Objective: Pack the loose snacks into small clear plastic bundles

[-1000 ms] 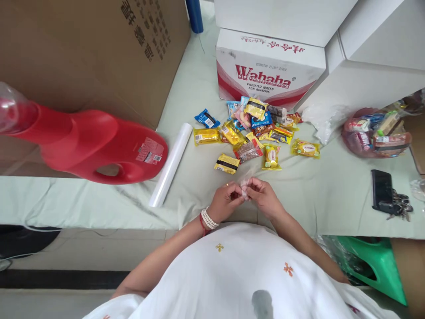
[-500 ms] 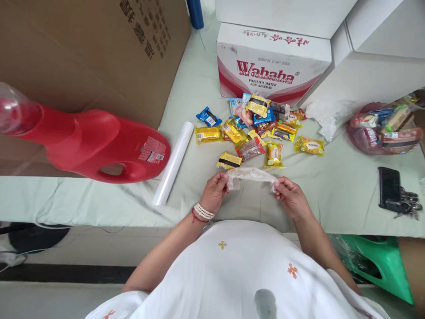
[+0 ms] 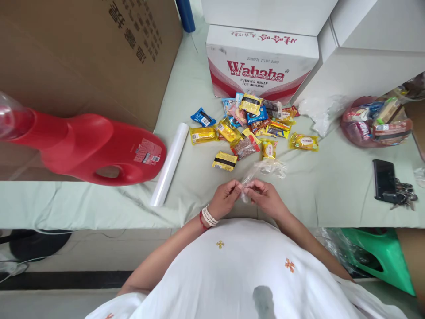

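Note:
A clear plastic bag (image 3: 270,168) is bunched up at the table's front edge, its loose end trailing away to the right. My left hand (image 3: 227,196), with beads at the wrist, pinches the bag from one side. From the other side my right hand (image 3: 265,198) pinches it too, the fingertips of both hands nearly touching. Just beyond lies a heap of wrapped snacks (image 3: 244,147) in yellow, blue and red packets. One yellow packet with a black band (image 3: 225,161) is closest to my left hand.
A red detergent bottle (image 3: 99,148) lies left, beside a white plastic roll (image 3: 170,165) and a big brown carton (image 3: 89,57). Behind the snacks stands a Wahaha box (image 3: 259,66). To the right are a filled pink bag (image 3: 357,128), a phone (image 3: 383,177) and keys (image 3: 403,195).
My hands have come together; before, they held the plastic bag stretched between them. The bag is now gathered between my fingertips, with its end hanging out toward the snacks. The view has shifted slightly.

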Motion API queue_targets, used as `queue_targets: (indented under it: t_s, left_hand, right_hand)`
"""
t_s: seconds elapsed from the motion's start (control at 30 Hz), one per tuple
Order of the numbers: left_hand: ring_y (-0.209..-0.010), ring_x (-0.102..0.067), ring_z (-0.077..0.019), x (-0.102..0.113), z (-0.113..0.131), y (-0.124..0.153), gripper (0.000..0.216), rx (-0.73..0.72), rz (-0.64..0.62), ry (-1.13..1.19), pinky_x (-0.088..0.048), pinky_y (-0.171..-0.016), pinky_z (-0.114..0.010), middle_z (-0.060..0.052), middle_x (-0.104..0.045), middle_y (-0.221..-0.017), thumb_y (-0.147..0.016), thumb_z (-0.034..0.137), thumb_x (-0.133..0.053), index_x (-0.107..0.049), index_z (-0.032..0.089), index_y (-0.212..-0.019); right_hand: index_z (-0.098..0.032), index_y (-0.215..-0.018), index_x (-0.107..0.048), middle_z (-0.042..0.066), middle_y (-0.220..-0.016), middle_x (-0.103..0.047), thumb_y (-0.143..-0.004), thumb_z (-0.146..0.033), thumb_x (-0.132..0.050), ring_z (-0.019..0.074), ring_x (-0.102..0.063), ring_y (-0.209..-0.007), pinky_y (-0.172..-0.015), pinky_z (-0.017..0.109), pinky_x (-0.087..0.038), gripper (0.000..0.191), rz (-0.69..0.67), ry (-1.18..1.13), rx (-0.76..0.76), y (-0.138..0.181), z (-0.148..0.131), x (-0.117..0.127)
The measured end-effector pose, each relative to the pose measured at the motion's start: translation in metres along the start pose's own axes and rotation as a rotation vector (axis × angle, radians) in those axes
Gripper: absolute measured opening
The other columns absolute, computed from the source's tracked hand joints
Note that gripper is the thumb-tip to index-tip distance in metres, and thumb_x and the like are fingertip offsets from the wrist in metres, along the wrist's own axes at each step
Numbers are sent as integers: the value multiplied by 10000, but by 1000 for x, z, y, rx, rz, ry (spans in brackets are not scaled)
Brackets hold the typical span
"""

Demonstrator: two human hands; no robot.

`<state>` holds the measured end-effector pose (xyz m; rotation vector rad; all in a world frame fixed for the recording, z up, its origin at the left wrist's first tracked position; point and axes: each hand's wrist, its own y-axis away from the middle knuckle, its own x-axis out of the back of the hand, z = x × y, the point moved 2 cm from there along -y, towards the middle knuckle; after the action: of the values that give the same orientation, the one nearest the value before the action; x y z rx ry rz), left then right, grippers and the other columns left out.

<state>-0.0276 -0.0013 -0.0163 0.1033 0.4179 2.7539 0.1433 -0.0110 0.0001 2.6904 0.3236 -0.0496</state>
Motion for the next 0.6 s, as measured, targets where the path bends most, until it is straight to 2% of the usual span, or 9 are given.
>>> queue_targets:
  t_s: [0.13,0.23,0.3,0.4,0.47,0.5,0.6]
  left_hand:
    - [-557,-386,-100,9,-9,2,513,104,77,152,-314,-532,-240,49,-473,-632,-905,693,-553,-516,200,-768]
    - [-552,-384,-99,9,-7,2,486,69,134,141,-325,-542,-241,58,-455,-625,-905,669,-571,-498,208,-771]
    - [-602,-448,-110,1,-1,-1,429,-9,88,54,-363,-586,-247,42,-514,-666,-908,616,-602,-538,202,-814]
    - [-672,-517,-129,-19,5,-9,379,-58,-83,-21,-397,-631,-258,12,-596,-733,-865,560,-672,-604,188,-835]
    - [-610,-483,-118,-27,1,-15,406,-16,-144,67,-381,-592,-256,27,-552,-657,-852,577,-668,-596,184,-779]
    - [-568,-452,-109,-28,-3,-18,423,20,-136,134,-362,-564,-252,41,-514,-612,-852,590,-658,-585,185,-756]
    - [-500,-411,-86,-22,-18,-22,420,118,-3,301,-322,-515,-239,63,-482,-571,-819,582,-705,-586,184,-758]
  right_hand:
    - [-197,-781,-624,-25,-670,-516,-821,-598,-732,108,-446,-580,-515,234,-422,418,64,-70,-21,4,7,16]
    - [-191,-781,-644,-7,-683,-538,-895,-594,-629,124,-467,-596,-548,255,-422,419,28,102,-34,14,10,27]
    - [-189,-775,-662,7,-707,-567,-932,-519,-598,138,-503,-649,-612,268,-422,371,34,317,47,20,8,26]
    - [-189,-716,-655,9,-703,-561,-958,-418,-575,140,-508,-681,-663,275,-393,344,73,530,175,25,5,20]
    - [-193,-732,-675,7,-703,-553,-965,-421,-576,140,-503,-678,-659,274,-382,341,94,519,184,28,5,19]
    - [-195,-749,-687,6,-702,-551,-962,-440,-587,141,-501,-678,-654,273,-381,340,106,482,170,30,6,20]
    - [-194,-753,-684,-3,-680,-535,-932,-517,-638,135,-487,-656,-636,267,-389,372,164,301,79,42,16,29]
